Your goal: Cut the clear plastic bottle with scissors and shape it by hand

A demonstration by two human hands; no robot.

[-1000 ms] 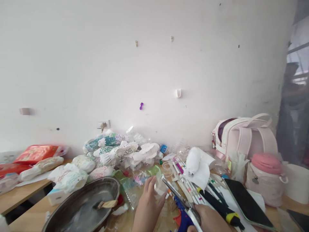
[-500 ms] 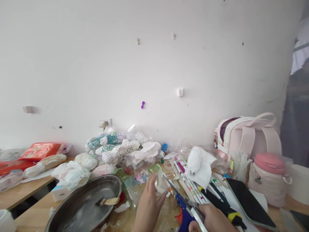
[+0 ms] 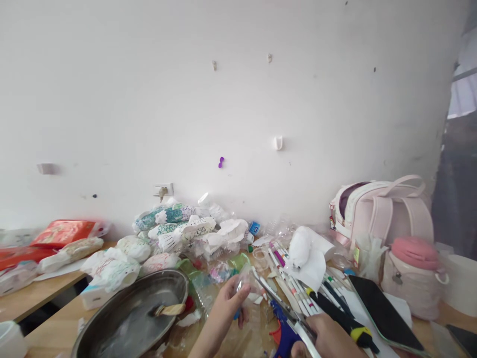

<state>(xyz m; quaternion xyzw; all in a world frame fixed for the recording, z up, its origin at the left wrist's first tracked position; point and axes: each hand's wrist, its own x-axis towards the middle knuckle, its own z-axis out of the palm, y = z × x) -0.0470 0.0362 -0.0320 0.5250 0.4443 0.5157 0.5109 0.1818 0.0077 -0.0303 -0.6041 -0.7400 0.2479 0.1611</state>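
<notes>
My left hand (image 3: 223, 311) is closed, its thumb and fingers pinching a piece of clear plastic (image 3: 244, 281). A pair of scissors (image 3: 274, 294) is in my right hand (image 3: 328, 335), fingers wrapped round a white handle. The blades stand apart and point up and left, close to the plastic. Just below them lies a blue tool with a red trigger (image 3: 283, 328), like a glue gun, partly hidden by the scissors and my right hand. Clear plastic scraps surround my left hand.
Left of my hands sits a dark metal basin (image 3: 130, 318) with a brush (image 3: 169, 311) in it. Behind are paper-covered, coloured bottle shapes (image 3: 190, 231). Marker pens (image 3: 298, 293), a phone (image 3: 385, 313), a round pink bag (image 3: 413, 278) and a pink backpack (image 3: 383, 214) lie right.
The fingers of my left hand were raised and spread; they have closed on the clear plastic, and the hand has dropped slightly. My right hand and the scissors have barely moved.
</notes>
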